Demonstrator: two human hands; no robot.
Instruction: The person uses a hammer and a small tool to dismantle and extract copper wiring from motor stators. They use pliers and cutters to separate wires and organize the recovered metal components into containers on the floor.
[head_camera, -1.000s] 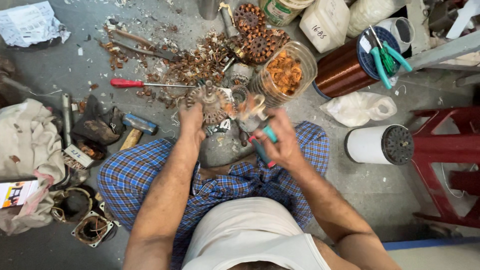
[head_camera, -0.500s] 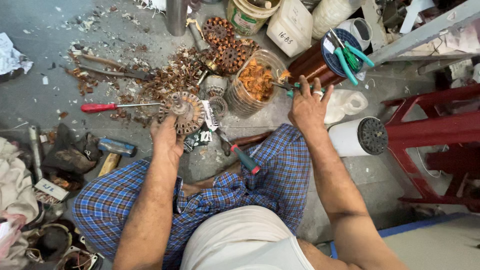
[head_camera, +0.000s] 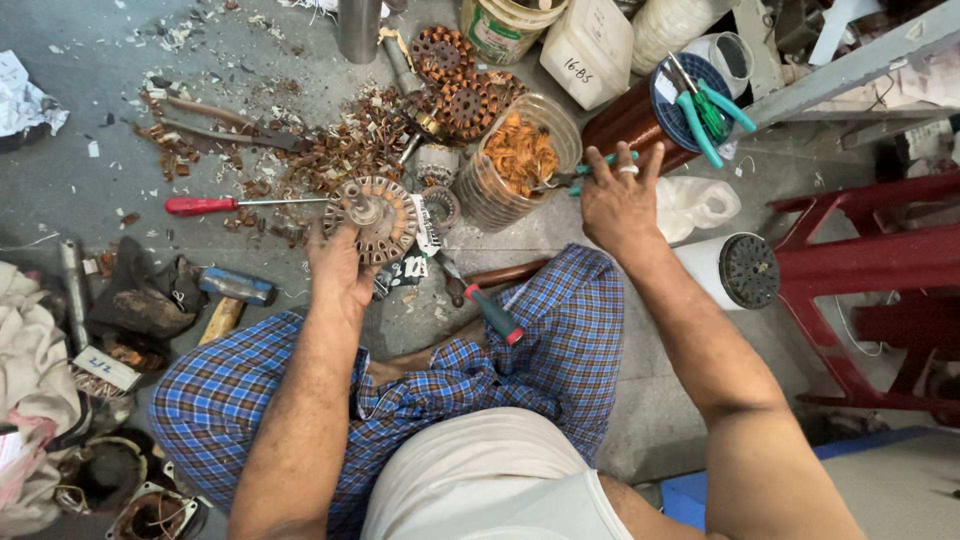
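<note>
The left hand (head_camera: 343, 268) clamps the round stator (head_camera: 375, 215); the right hand (head_camera: 618, 200) closes on green-handled pliers (head_camera: 585, 175); a loose grip may drop the stator onto the floor (head_camera: 80, 160)

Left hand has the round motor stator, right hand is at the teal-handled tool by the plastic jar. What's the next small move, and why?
Probably close the right hand on the teal-handled pliers and lift them clear of the clear plastic jar of copper scraps. The fingers lie over the handles, and the left hand props the round wound metal stator on the grey floor.

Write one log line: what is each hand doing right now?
left hand: holds round motor core | right hand: grips green-handled tool by plastic jar | floor: red screwdriver
</note>
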